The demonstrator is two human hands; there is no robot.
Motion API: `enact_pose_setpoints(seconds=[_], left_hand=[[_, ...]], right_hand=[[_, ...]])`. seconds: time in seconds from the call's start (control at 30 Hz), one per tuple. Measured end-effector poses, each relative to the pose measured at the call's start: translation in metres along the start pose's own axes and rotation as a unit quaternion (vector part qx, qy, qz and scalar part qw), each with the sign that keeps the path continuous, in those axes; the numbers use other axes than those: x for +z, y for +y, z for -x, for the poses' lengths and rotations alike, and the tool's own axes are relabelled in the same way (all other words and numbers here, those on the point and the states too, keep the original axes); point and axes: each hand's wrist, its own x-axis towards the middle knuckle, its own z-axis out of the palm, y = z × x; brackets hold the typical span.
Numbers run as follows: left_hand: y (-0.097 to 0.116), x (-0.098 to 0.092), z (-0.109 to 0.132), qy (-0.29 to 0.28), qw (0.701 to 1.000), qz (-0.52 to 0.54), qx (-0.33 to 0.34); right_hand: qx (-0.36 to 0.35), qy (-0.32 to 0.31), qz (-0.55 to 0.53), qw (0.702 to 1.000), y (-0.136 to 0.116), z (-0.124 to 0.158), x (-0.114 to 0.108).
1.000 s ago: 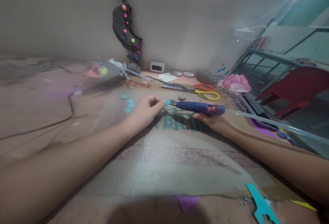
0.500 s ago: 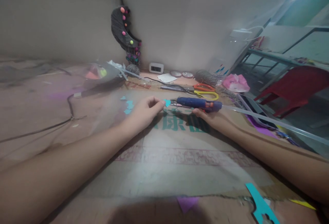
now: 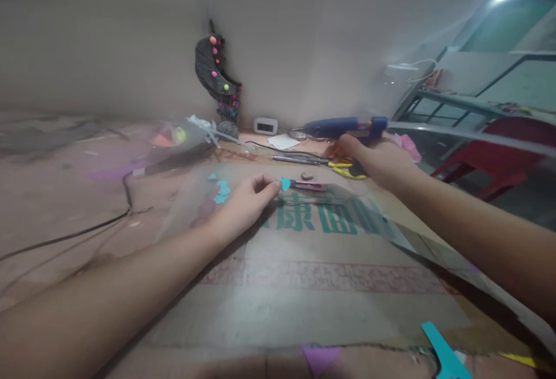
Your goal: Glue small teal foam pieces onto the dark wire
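Observation:
Between the thumb and fingers of my left hand (image 3: 256, 198) is a small turquoise cut piece (image 3: 285, 184), held low over the printed cardboard (image 3: 278, 321). My right hand (image 3: 377, 161) is wrapped around a blue hot glue gun (image 3: 334, 128), raised above the board with its nozzle pointing left. A long pale glue stick (image 3: 460, 135) runs out of its back. Just right of the turquoise piece lies a slim tool with a pinkish handle (image 3: 313, 186). Several small turquoise scraps (image 3: 222, 189) lie left of my left hand.
Yellow-handled scissors (image 3: 347, 172) lie behind the board, near a small white clock (image 3: 266, 126). A grey crescent with pompoms (image 3: 211, 66) stands against the wall. A dark cord (image 3: 65, 223) crosses the left side. Turquoise (image 3: 443, 353) and purple (image 3: 320, 359) offcuts lie near the front edge.
My right hand has lifted the glue gun up and away from the turquoise piece, uncovering the slim tool. My left hand still pinches the piece. The view has tilted slightly upward.

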Motion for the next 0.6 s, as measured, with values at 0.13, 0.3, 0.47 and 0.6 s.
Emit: enact_pose_setpoints(seconds=[0.13, 0.3, 0.47, 0.6], left_hand=[[0.000, 0.000, 0.000, -0.011, 1.000, -0.001, -0.011], [-0.001, 0.000, 0.000, -0.016, 1.000, 0.005, -0.011], [-0.001, 0.000, -0.002, -0.017, 1.000, -0.007, -0.009], [-0.003, 0.000, -0.002, -0.017, 1.000, -0.007, -0.003]], right_hand=[[0.020, 0.015, 0.047, 0.999, 0.011, -0.052, 0.010], [0.065, -0.029, 0.059, 0.996, 0.045, -0.109, 0.040], [0.091, -0.017, 0.070, 0.993, 0.072, -0.140, 0.066], [0.093, -0.030, 0.093, 0.991, 0.085, -0.147, 0.073]])
